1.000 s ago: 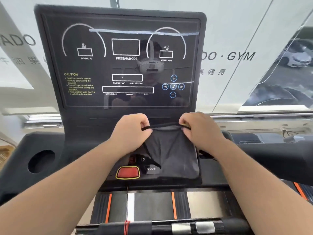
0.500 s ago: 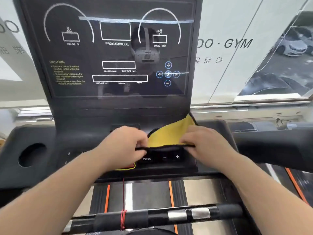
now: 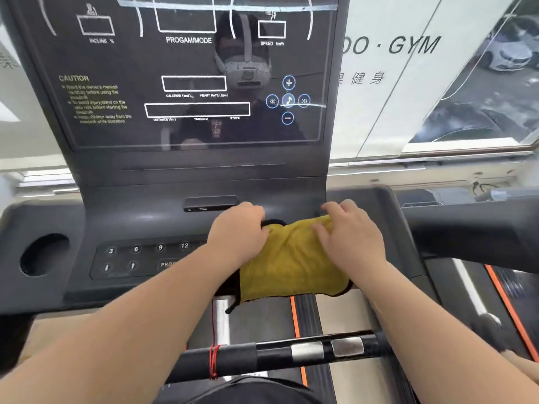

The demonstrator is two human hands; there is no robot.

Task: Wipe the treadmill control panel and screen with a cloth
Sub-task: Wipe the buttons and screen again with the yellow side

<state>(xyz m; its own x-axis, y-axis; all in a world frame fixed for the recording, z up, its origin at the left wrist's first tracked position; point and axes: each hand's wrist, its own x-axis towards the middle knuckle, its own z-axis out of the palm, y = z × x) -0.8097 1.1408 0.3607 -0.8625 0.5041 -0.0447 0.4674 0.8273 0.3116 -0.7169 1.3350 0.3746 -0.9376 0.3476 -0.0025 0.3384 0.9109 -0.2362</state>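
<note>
My two bare hands press a yellow cloth [image 3: 291, 266] flat over the middle of the treadmill control panel [image 3: 140, 258], its dark-trimmed lower edge hanging just past the panel's front lip. My left hand [image 3: 237, 233] sits at the cloth's upper left corner, fingers [image 3: 250, 212] curled and clenched on the dark edge there. My right hand [image 3: 350, 237] lies on the upper right part of the cloth, fingers [image 3: 323, 233] bent and bunching the fabric; whether they truly pinch it or only press down, I cannot tell.

To the left of the cloth the panel's keys show: 3, 6, 9, 12 and two arrows below. A round cup holder [image 3: 43, 255] opens at the console's far left. Above stands the dark glossy screen [image 3: 189, 83], upright and tilted slightly back, printed with PROGAM/MODE, SPEED, INCLINE and a CAUTION notice, well apart from the cloth. Below my forearms runs a black handlebar [image 3: 262, 354] with two metal sensor plates and a red cord [image 3: 213, 361] wound around it.
</note>
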